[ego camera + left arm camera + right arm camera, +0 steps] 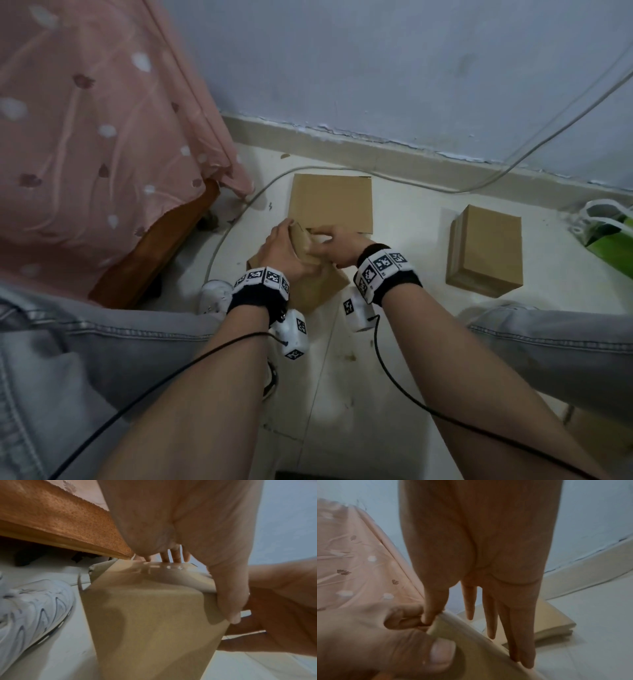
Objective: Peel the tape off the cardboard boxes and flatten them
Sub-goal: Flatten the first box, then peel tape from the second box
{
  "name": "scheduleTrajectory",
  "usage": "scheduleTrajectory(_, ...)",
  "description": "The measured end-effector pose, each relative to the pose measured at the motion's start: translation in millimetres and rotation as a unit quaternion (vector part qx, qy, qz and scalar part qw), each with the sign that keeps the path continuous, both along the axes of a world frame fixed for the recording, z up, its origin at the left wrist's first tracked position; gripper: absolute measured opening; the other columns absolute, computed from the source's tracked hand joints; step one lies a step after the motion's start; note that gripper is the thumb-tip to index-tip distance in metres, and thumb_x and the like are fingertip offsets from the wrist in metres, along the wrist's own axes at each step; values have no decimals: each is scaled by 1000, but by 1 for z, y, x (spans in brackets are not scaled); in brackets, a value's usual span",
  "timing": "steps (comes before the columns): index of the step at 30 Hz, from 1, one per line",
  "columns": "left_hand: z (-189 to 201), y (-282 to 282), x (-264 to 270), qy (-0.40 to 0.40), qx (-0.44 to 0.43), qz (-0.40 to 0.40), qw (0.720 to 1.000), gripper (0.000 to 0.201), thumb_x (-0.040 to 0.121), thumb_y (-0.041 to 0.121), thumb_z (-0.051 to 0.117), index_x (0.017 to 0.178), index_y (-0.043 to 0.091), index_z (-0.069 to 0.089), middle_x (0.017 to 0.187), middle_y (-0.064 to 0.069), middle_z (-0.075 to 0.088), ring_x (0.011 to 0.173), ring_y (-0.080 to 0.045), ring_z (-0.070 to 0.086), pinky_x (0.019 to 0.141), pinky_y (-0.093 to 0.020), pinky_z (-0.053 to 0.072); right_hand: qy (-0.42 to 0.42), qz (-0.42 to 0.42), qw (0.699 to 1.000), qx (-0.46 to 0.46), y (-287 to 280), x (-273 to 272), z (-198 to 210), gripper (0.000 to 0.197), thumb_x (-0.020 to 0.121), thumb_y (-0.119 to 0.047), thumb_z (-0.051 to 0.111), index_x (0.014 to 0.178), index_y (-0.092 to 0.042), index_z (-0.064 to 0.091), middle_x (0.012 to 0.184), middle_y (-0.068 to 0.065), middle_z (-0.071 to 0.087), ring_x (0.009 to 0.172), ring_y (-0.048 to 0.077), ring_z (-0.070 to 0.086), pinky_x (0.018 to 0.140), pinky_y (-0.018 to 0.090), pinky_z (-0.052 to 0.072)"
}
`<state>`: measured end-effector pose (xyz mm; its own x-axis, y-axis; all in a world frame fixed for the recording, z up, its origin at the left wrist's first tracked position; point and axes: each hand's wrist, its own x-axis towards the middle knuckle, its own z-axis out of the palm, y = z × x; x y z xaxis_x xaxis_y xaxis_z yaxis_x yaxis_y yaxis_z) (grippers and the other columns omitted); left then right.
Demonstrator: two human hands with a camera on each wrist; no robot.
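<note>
Gripping one box [318, 274] over pale floor [404, 219]: left hand [281, 250], right hand [337, 248].

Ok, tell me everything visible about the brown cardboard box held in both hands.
The brown cardboard box in the hands is plain, unprinted, held tilted above the pale floor between the knees. Glossy clear tape shines along its upper edge. The left hand grips its left side; the right hand pinches at its top edge. Whether any tape is lifted is unclear.
</note>
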<state>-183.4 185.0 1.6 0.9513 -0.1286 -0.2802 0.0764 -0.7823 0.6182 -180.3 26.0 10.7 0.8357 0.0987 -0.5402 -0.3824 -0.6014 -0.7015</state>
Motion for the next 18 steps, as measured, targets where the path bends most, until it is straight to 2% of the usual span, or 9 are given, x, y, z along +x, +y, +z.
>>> scheduleTrajectory(2, -11, 3, -3, 12, 1, -21, 1000, 115, 57, 40, 88, 150, 21, 22, 151, -5, 33, 138, -26, 35, 113, -40, 30, -4, 2, 1000, -2, -1, -4, -8, 52, 92, -39, 63, 142, -35, 50, 116, 0, 66, 100, 19, 65, 86, 34, 56)
scheduleTrajectory(5, -21, 11, -6, 28, 102, -44, 993, 121, 52, 52, 86, 150, 27, 20, 150, -1, 31, 141, -24, 27, 116, -52, 20, -25, -5, 999, -32, -17, -4, -16, 45, 94, -23, 53, 138, -29, 56, 121, 4, 67, 107, 24, 65, 87, 35, 55)
scheduleTrajectory(6, -23, 13, -8, 43, 120, -43, 991, 121, 50, 56, 85, 149, 30, 19, 149, 1, 30, 139, -25, 29, 113, -56, 22, -20, -12, 999, -37, -23, -4, -16, 43, 92, -21, 51, 134, -27, 60, 120, 4, 68, 106, 25, 65, 88, 37, 56)
scheduleTrajectory(7, -26, 14, -9, 53, 117, -40, 991, 121, 48, 58, 85, 147, 31, 20, 147, 1, 29, 136, -26, 34, 111, -56, 27, -16, -16, 999, -43, -28, -5, -15, 40, 92, -20, 52, 130, -25, 63, 117, 5, 69, 104, 25, 66, 89, 38, 56)
scheduleTrajectory(10, -33, 9, -7, 57, 31, -36, 997, 119, 47, 50, 91, 144, 26, 27, 138, 1, 29, 127, -25, 43, 105, -43, 41, -41, -20, 996, -80, -34, -7, -15, 32, 93, -24, 56, 122, -17, 68, 111, 5, 69, 98, 22, 64, 83, 32, 53)
scheduleTrajectory(12, -35, 3, -4, 57, 3, -29, 998, 119, 47, 46, 93, 144, 22, 28, 136, 0, 29, 126, -24, 41, 104, -40, 42, -70, -27, 991, -110, -27, -7, -18, 32, 91, -30, 59, 117, -13, 67, 108, 6, 69, 91, 22, 62, 74, 28, 48)
scheduleTrajectory(14, -38, 0, -4, 53, -3, -21, 998, 119, 47, 46, 93, 144, 21, 28, 137, -1, 28, 127, -24, 39, 105, -40, 42, -89, -34, 986, -134, -19, -6, -24, 35, 88, -35, 62, 113, -10, 65, 105, 9, 69, 89, 23, 63, 71, 28, 47)
scheduleTrajectory(16, -43, -1, -7, 43, -14, -8, 999, 116, 47, 44, 93, 142, 22, 30, 138, -1, 28, 129, -24, 37, 106, -39, 40, -99, -44, 982, -155, -8, -7, -28, 39, 86, -38, 64, 113, -10, 61, 105, 8, 67, 93, 26, 63, 75, 32, 51)
scheduleTrajectory(18, -47, -2, -11, 35, -33, 6, 999, 113, 49, 41, 92, 142, 23, 31, 140, -1, 28, 130, -24, 35, 107, -37, 38, -123, -43, 974, -188, 6, -9, -29, 44, 84, -39, 65, 116, -10, 55, 112, 8, 62, 100, 29, 61, 87, 41, 52)
